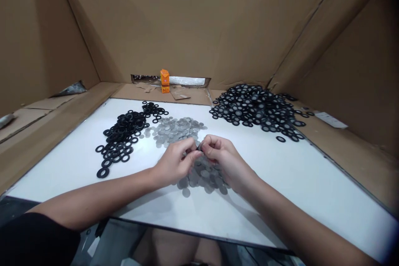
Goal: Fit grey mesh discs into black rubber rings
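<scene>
My left hand [177,161] and my right hand [222,156] meet above the middle of the white board. Between their pinched fingertips is a small dark ring [198,148], with a grey disc at the right fingertips; the fingers partly hide both. Under and behind the hands lie loose grey discs [177,129], with more discs [205,176] in front. A pile of black rings [124,129] lies to the left. At the back right is a larger heap of black rings with grey centres [255,106].
Cardboard walls [174,20] enclose the white board [268,166] at the back and sides. A small orange box [165,78] stands by a slot in the back wall. A white paper [331,119] lies on the right cardboard edge.
</scene>
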`<state>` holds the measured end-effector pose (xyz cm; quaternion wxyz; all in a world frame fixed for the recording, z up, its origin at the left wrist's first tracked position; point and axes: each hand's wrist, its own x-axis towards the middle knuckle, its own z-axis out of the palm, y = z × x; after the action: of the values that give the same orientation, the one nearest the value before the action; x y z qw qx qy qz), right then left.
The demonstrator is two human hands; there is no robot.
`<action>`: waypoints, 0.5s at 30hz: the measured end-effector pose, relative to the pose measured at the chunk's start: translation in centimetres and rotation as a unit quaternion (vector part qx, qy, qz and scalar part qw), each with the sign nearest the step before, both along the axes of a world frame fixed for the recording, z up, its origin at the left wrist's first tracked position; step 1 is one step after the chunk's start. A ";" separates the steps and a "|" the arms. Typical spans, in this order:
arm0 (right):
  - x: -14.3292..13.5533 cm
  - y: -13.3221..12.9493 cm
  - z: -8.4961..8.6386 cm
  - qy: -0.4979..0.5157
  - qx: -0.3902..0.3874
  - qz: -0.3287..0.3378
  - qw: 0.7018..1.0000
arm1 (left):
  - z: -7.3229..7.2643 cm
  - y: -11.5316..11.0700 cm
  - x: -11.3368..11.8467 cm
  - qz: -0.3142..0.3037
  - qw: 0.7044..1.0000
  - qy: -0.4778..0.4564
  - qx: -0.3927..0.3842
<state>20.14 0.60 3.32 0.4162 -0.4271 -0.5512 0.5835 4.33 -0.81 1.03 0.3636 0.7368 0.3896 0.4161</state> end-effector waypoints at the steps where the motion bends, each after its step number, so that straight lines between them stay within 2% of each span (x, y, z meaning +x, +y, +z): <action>1: 0.0 0.0 0.0 0.012 -0.015 0.005 1.000 | 0.1 0.0 0.0 0.004 1.000 -0.001 0.000; 6: 0.0 -0.1 -0.2 0.064 -0.057 0.032 0.996 | 0.5 0.0 0.0 -0.002 0.999 -0.024 -0.041; 10: -0.1 -0.1 -0.3 0.051 -0.047 0.035 0.997 | 0.0 0.0 -0.1 -0.006 0.993 -0.067 -0.097; 15: -0.1 0.0 -0.3 0.029 -0.046 0.045 0.998 | -0.4 0.1 -0.3 -0.003 0.988 -0.087 -0.126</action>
<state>20.01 0.57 2.99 0.3852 -0.4035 -0.5303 0.6385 4.00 -0.71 0.66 0.4871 0.6473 0.4038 0.4251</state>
